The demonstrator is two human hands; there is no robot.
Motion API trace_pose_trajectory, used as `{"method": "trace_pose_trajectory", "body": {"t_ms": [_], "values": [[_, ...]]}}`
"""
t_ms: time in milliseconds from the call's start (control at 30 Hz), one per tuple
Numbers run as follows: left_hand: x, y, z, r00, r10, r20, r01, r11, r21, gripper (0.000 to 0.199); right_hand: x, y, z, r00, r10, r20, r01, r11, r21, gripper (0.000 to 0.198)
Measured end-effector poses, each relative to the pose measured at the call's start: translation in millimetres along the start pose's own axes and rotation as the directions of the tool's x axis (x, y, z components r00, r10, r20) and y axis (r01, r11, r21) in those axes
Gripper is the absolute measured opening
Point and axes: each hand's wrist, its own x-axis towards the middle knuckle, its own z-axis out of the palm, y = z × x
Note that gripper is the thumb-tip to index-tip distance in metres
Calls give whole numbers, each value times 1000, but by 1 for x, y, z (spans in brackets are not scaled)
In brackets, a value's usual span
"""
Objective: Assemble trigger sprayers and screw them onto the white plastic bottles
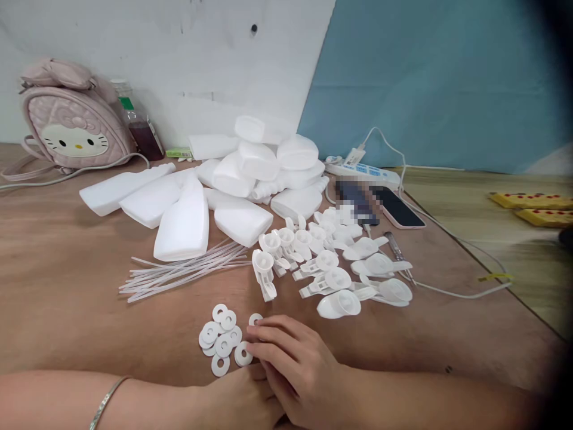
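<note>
My right hand (299,370) comes in from the right and crosses over my left hand, palm down. Its fingers are stretched out, the tips at the edge of a loose cluster of flat white ring washers (224,344). No washer shows in its grip. My left hand (244,395), below a wrist with a silver bangle (106,401), is closed with its fingers curled in. The right hand partly covers it, so whatever it may hold is hidden. Beyond the hands stand and lie several white plastic trigger-like caps (338,279) with round sockets.
Thin clear tubes (183,272) lie left of the caps. White plastic bottles (183,224) are heaped behind. At the right are a phone (398,207), a power strip (369,173) and a cable (461,294) along the table edge. A pink bag (76,128) stands back left.
</note>
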Motion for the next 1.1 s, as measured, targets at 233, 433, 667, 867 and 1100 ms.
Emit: {"method": "trace_pose_trajectory", "body": {"t_ms": [233, 433, 667, 867, 1100], "values": [[8, -23, 7, 985, 122, -119, -121, 992, 20, 27, 4, 2, -9, 973, 9, 230, 73, 935, -347, 27], [9, -19, 12, 983, 58, -173, -55, 998, 22, 25, 10, 6, -11, 952, -79, 294, 173, 934, -312, 28], [11, -18, 14, 955, 30, -294, -28, 1000, 11, 25, 14, 7, -12, 916, -65, 395, 148, 972, -183, 14], [11, -20, 14, 972, 80, -219, -70, 996, 51, 20, 19, 4, -20, 935, 41, 353, -46, 999, 7, 20], [8, -25, -9, 968, 239, -69, -224, 957, 182, 33, 80, 18, -80, 916, 392, 84, -397, 916, 53, 13]]}}
